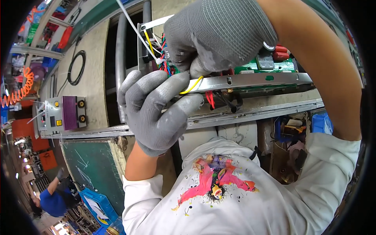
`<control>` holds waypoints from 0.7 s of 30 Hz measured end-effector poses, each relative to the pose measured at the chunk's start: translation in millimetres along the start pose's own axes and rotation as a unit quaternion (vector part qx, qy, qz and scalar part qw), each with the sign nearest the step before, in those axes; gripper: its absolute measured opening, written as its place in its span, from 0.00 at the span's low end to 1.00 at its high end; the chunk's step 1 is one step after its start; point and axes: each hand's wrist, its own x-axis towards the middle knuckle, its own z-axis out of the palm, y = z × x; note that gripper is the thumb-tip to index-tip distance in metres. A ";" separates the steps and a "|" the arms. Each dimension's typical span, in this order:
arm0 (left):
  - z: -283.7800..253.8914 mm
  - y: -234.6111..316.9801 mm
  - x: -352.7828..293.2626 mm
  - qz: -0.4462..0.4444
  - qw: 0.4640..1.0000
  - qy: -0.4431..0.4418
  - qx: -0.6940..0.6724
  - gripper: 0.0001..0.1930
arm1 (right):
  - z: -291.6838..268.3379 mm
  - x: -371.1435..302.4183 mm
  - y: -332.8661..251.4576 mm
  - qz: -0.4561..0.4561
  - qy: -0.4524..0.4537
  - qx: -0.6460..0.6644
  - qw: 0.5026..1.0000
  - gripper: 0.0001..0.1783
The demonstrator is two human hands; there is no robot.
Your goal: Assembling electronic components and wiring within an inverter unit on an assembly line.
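My left hand [156, 107], in a grey work glove, has its fingers apart beside the front rail of a metal chassis [250, 81]. Its thumb and index finger lie either side of a short yellow wire [192, 86] that curves over the rail. My right hand [223, 35], gloved alike, reaches over the chassis with fingers curled in a pinch at the wire's upper end; its fingertips are partly hidden. A white cable tie [135, 29] sticks up from a bundle of coloured wires [162, 58] nearby. Green circuit board [286, 66] shows inside the chassis.
A box with purple fins [70, 112] stands at the left of the bench, near a coiled black cable [76, 67]. An orange spiral hose [19, 92] hangs at far left. Red and black leads [210, 100] dangle below the rail. Another person [54, 197] is at lower left.
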 end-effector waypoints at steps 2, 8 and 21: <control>-3.1 5.8 -1.2 -0.023 0.999 0.026 -0.008 0.09 | -4.7 -4.4 -4.5 0.024 0.014 -0.044 0.999 0.07; -21.8 21.8 19.7 -0.152 0.981 0.061 -0.102 0.06 | 15.2 -11.7 -7.5 -0.010 0.263 -0.025 0.965 0.07; -36.4 33.2 -23.2 -0.110 0.992 -0.030 0.048 0.21 | 36.1 -15.2 -14.3 0.050 0.221 0.390 0.892 0.06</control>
